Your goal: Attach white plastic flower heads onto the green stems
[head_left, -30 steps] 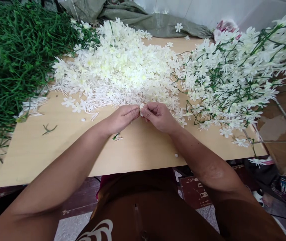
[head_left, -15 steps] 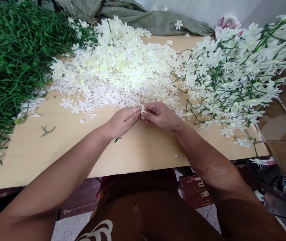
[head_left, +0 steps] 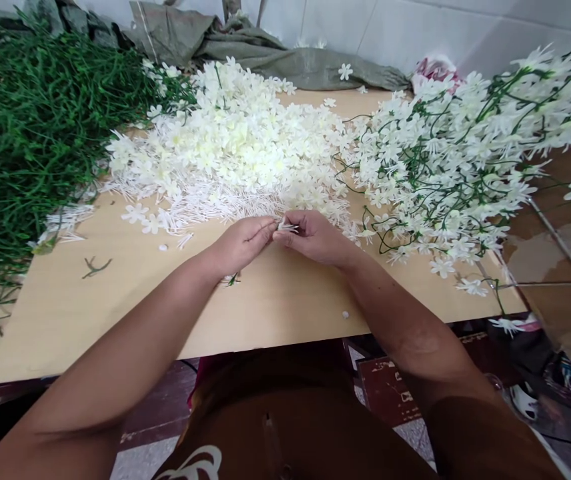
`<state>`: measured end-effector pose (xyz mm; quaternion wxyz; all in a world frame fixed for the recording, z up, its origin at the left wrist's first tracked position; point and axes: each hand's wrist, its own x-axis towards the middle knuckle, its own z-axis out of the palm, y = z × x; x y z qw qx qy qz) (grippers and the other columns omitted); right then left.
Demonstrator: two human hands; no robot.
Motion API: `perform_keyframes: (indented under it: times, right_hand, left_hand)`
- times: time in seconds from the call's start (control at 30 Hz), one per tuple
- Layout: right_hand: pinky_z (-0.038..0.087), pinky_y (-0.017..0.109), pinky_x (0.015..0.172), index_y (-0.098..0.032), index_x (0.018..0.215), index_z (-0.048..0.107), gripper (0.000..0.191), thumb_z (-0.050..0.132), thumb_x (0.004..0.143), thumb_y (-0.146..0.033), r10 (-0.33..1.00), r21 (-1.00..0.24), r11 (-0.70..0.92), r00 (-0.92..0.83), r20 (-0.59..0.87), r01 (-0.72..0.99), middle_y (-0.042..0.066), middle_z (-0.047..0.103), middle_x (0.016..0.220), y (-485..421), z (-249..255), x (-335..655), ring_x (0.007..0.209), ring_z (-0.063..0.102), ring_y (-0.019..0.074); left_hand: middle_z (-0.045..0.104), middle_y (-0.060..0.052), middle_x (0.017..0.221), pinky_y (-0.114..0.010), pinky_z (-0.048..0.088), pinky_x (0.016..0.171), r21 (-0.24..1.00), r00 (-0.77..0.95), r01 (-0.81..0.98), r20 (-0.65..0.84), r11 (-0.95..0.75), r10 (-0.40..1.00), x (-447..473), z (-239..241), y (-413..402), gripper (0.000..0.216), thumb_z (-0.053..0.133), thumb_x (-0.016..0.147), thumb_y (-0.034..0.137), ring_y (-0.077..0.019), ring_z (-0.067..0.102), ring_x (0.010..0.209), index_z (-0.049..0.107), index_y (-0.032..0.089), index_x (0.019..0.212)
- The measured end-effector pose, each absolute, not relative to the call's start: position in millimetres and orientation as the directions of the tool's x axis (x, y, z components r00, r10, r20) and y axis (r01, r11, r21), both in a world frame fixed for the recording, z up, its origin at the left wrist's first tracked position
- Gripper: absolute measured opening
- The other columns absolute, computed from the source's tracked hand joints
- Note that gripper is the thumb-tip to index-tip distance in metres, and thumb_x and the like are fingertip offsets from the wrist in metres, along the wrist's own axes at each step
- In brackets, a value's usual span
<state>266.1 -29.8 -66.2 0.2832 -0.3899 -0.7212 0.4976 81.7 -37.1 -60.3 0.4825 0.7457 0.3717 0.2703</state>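
Observation:
My left hand (head_left: 239, 244) and my right hand (head_left: 312, 236) meet fingertip to fingertip over the wooden table (head_left: 275, 303), just in front of a big heap of loose white flower heads (head_left: 235, 150). Both hands are closed in a pinch around one small white flower piece (head_left: 282, 226) held between them. A short green stem (head_left: 230, 279) pokes out under my left hand, lying on or near the table.
A mass of green plastic stems (head_left: 30, 140) fills the left side. Finished sprays of white flowers on green stems (head_left: 465, 147) lie at the right, partly over a cardboard box with a metal frame (head_left: 555, 253). Grey-green cloth (head_left: 285, 57) lies along the back wall.
The view has tilted a little, showing more of the back wall. My hands stay together at the same spot; the flower piece between the fingertips has turned slightly.

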Motion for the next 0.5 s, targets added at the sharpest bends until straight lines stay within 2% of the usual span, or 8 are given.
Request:
perform_keyframes:
  times: [0.27,0.5]
  right_hand:
    - [0.035,0.025,0.061,-0.018,0.066,0.050,0.052,0.048,0.086,-0.065,0.845,-0.916,0.233,-0.535,0.024,0.327,-0.001,0.052,0.063,-29.4,-63.3,266.2,0.061,0.045,0.0095]
    - [0.031,0.026,0.056,-0.017,0.068,0.055,0.052,0.049,0.086,-0.065,0.872,-0.921,0.191,-0.490,0.000,0.340,-0.004,0.044,0.058,-30.8,-64.7,265.6,0.056,0.039,0.0088]
  left_hand:
    - [0.041,0.003,0.059,-0.022,0.033,0.054,0.940,0.585,0.270,0.011,-0.207,0.811,79.8,-60.4,-33.6,0.039,0.041,0.093,0.044,-0.0099,0.041,0.059,0.047,0.018,0.065]
    - [0.039,0.005,0.053,-0.022,0.031,0.052,0.934,0.533,0.313,-0.025,-0.170,0.846,80.8,-64.4,-32.9,0.035,0.041,0.093,0.039,-0.0093,0.037,0.053,0.049,0.018,0.067]
